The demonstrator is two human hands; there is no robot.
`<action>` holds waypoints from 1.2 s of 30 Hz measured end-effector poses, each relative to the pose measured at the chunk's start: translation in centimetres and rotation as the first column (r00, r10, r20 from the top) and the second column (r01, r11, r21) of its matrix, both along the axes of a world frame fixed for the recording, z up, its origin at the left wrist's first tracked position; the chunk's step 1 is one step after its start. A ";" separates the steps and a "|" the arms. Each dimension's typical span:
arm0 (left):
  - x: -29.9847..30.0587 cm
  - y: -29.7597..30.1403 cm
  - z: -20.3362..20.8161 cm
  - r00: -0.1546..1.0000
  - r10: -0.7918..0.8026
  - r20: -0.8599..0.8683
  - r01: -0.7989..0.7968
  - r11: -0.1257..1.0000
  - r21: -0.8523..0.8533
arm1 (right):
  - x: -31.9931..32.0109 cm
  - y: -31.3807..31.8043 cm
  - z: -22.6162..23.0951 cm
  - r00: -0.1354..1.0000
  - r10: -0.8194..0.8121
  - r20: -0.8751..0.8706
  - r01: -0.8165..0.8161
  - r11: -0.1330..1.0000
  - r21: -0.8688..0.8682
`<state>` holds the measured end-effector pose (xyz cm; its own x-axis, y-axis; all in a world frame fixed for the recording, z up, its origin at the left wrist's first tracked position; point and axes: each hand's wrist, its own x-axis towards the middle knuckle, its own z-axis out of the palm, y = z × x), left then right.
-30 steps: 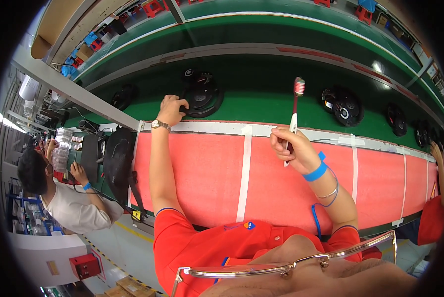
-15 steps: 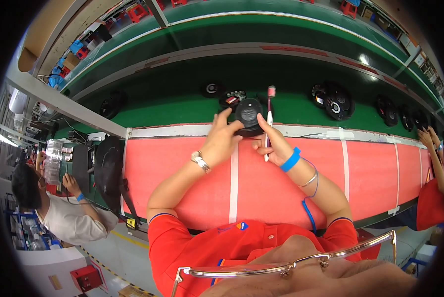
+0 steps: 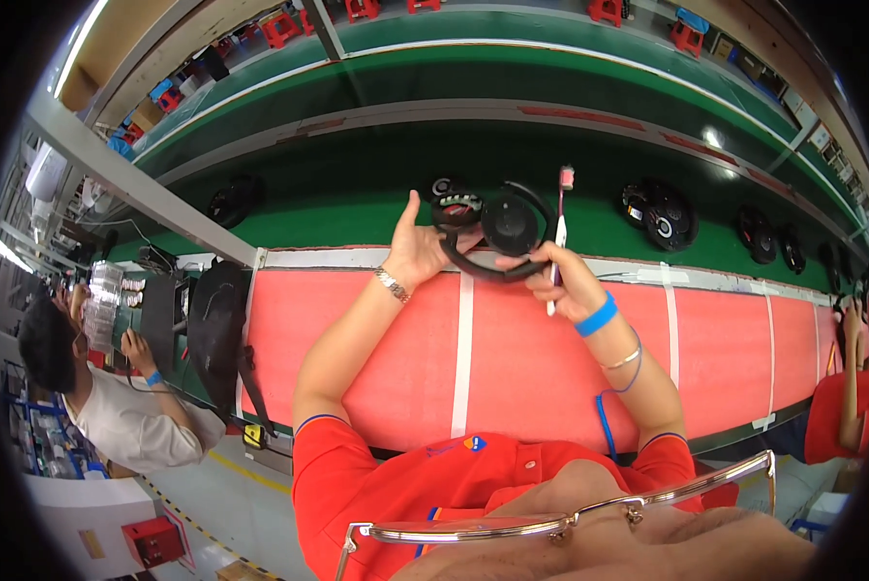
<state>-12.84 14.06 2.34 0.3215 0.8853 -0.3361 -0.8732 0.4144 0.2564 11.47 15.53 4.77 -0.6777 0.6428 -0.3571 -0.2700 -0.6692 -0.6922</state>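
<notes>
A pair of black headphones (image 3: 497, 228) is held up over the near edge of the green conveyor belt (image 3: 347, 194). My left hand (image 3: 417, 250) grips one ear cup, the thumb raised. My right hand (image 3: 555, 276) supports the headband and the other ear cup from below. A white brush with a pink head (image 3: 561, 228) stands upright between that same hand's fingers. A blue band circles my right wrist, a metal watch my left.
More black headphones (image 3: 659, 213) lie on the belt to the right, and another pair (image 3: 233, 198) to the left. A red bench top (image 3: 376, 349) runs below the belt. One person (image 3: 115, 416) sits at the left, another's arm (image 3: 846, 387) shows at the right.
My left hand fetched the headphones off the belt and brought them to my right hand. Since then both hands have turned them, so the headband and both ear cups face me.
</notes>
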 end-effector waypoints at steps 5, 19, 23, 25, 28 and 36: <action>-1.1 0.5 -2.0 0.993 0.079 0.089 -0.080 0.997 0.004 | 3.1 -4.3 2.3 0.965 0.188 0.186 -0.203 0.977 0.069; 8.1 -10.5 -1.7 0.282 0.721 -0.633 0.870 0.086 0.485 | 15.5 -1.8 0.4 0.631 0.107 0.768 -0.363 0.916 0.170; 9.9 -13.0 -1.9 0.246 0.812 -0.530 0.923 -0.030 0.383 | 14.0 -3.1 -0.8 0.547 -0.471 0.692 -0.505 0.474 0.721; 10.4 -13.4 -1.1 0.247 0.787 -0.565 0.934 -0.037 0.356 | 12.0 -4.5 0.2 0.411 -0.646 0.643 -0.577 0.361 0.732; 10.8 -14.0 -1.8 0.199 0.846 -0.495 0.936 -0.015 0.351 | 11.0 -6.8 1.0 0.357 -0.744 0.564 -0.570 0.304 0.763; 10.7 -13.6 -1.3 0.212 0.821 -0.530 0.926 0.004 0.377 | 11.3 -13.1 0.7 0.422 -0.613 0.667 -0.674 0.280 0.684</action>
<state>-2.16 0.48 1.06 0.7833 0.4594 0.4188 0.2786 -0.8616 0.4242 22.74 2.41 5.43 -0.5030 0.8593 0.0925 0.7566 0.4896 -0.4335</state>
